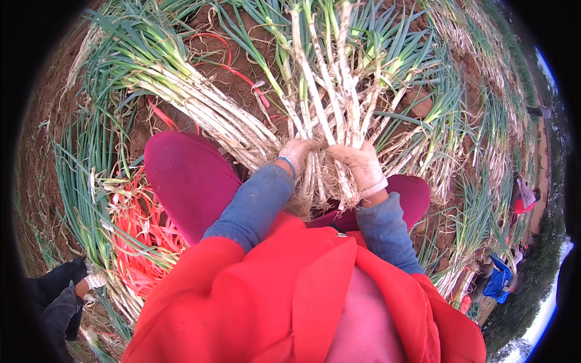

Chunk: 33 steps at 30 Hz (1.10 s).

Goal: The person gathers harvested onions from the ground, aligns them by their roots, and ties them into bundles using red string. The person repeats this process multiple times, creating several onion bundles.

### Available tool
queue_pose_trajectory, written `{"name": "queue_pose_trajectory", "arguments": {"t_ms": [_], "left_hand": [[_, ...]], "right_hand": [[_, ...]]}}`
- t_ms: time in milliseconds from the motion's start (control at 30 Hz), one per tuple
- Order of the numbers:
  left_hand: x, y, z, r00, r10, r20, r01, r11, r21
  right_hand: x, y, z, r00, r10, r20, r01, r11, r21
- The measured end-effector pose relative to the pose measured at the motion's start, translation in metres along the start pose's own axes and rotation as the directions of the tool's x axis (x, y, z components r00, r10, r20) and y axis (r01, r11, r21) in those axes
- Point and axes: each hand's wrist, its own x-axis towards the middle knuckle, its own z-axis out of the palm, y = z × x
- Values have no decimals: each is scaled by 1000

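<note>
My left hand (297,154), in a pale work glove with a blue band at the wrist, is closed around the root ends of some green onions (290,111). Close beside it my right hand (361,167), gloved too, grips the lower white stalks of another handful of green onions (347,100). Both handfuls point away from me, with tangled roots hanging between and below my hands. A thick bundle of green onions (204,106) lies to the left, its roots near my left hand and its leaves fanning to the upper left.
Red plastic strips (140,236) lie heaped by my left knee (190,181); a red strap (245,78) crosses the soil ahead. Rows of pulled green onions (494,145) stretch to the right. A person's gloved hand (95,280) shows at lower left, and a person in blue (497,281) at far right.
</note>
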Motion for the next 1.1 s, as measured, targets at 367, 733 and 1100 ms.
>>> {"name": "queue_pose_trajectory", "arguments": {"t_ms": [367, 733, 1100], "left_hand": [[-7, 12, 8, 843, -436, 316, 384, 77, -920], [-5, 5, 8, 859, -424, 287, 361, 103, -927], [-6, 32, -13, 807, -380, 451, 498, 29, -867]], "right_hand": [[24, 82, -26, 983, 143, -114, -171, 939, -298], [12, 71, -7, 982, 179, -59, -178, 777, -604], [16, 81, -25, 982, 126, -143, -133, 990, -41]]}}
